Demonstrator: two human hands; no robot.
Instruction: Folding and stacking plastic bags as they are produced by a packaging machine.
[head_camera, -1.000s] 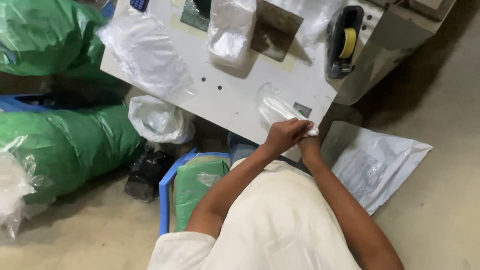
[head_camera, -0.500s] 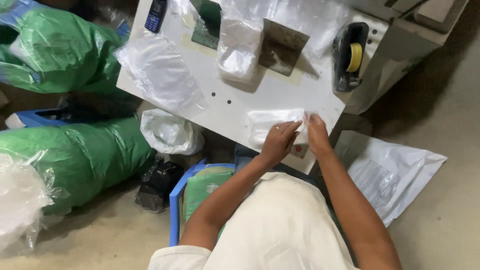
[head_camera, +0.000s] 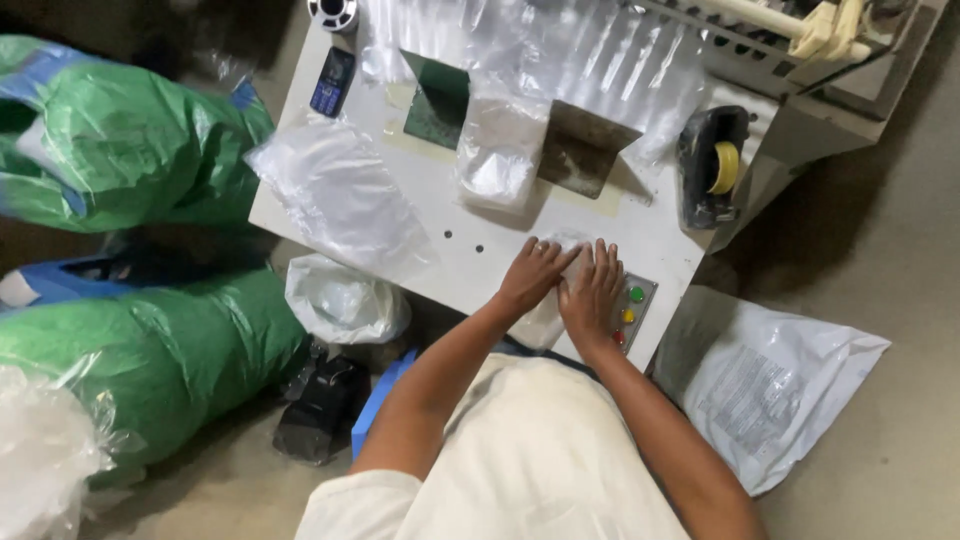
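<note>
Both hands lie flat, palms down and fingers spread, side by side on a small clear plastic packet (head_camera: 560, 285) at the near edge of a white metal worktable (head_camera: 470, 255). The left hand (head_camera: 533, 275) presses the packet's left half with its fingers pointing away from the body; the right hand (head_camera: 592, 292) covers the right half, its thumb almost touching the left hand. Neither hand is closed on anything (they press, they do not grip), and the thin, glossy film shows only between and just below the palms, where it hangs a little over the table edge.

Just right of the right hand sits a small panel of round buttons (head_camera: 630, 312), green, yellow and red. Beyond the fingertips stands a crinkled, soft stack of clear bags (head_camera: 500, 150) between two dark angled metal plates. Farther right of it is a black tape dispenser (head_camera: 712, 165) with a yellow roll. To the left of the left hand lies a loose, wrinkled sheet of clear film (head_camera: 335, 195), and past it a dark keypad phone (head_camera: 332, 82). On the floor left of the forearms bulge green plastic sacks (head_camera: 150, 350).
</note>
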